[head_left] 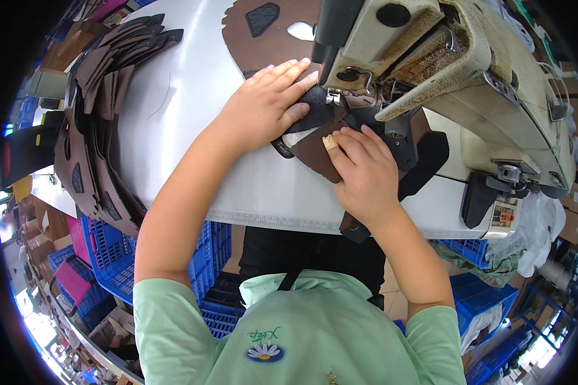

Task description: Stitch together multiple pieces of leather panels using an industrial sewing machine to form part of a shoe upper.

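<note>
Under the presser foot of a worn cream sewing machine lies a brown and black leather-like piece, which looks like part of a shoe upper. My left hand rests on it left of the foot, fingers stretched out and pointing toward the machine. Nearer to me, my right hand lies with fingers extended over the piece's brown and black panels. Tape wraps one finger on each hand. Beyond my left hand, a larger brown part with a black patch spreads across the table. The stitching point is partly hidden.
At the left edge of the white table hangs a thick stack of brown and black pieces. Blue plastic crates stand below. A loose thread lies near the stack. Clear plastic bags hang at the right.
</note>
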Demonstrator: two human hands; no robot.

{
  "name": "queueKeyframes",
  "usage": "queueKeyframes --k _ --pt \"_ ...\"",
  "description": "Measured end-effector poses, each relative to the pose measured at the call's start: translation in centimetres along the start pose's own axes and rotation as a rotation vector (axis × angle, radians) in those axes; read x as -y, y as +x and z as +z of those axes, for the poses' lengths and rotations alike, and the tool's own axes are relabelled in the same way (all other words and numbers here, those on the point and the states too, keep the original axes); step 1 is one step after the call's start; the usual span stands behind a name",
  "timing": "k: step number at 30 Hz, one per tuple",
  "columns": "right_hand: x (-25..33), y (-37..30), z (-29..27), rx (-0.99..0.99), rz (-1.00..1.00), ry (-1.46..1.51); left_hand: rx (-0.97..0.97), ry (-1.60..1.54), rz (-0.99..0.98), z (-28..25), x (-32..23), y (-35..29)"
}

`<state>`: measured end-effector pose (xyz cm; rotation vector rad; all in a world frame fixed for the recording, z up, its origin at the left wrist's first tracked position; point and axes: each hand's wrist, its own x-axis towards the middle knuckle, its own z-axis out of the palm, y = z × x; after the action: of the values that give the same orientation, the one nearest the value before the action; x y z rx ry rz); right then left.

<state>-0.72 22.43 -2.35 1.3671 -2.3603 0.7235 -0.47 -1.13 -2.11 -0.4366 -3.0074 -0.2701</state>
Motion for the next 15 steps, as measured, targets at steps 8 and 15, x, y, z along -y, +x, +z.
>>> queueKeyframes --k 8,15 --pt "0.15 -0.01 0.10 -0.008 0.005 0.011 0.022 0.001 -0.006 -0.23 0.06 0.09" --pt "0.41 0.20 0.36 -0.011 0.023 0.007 0.055 -0.017 -0.026 -0.59 0.34 0.40"
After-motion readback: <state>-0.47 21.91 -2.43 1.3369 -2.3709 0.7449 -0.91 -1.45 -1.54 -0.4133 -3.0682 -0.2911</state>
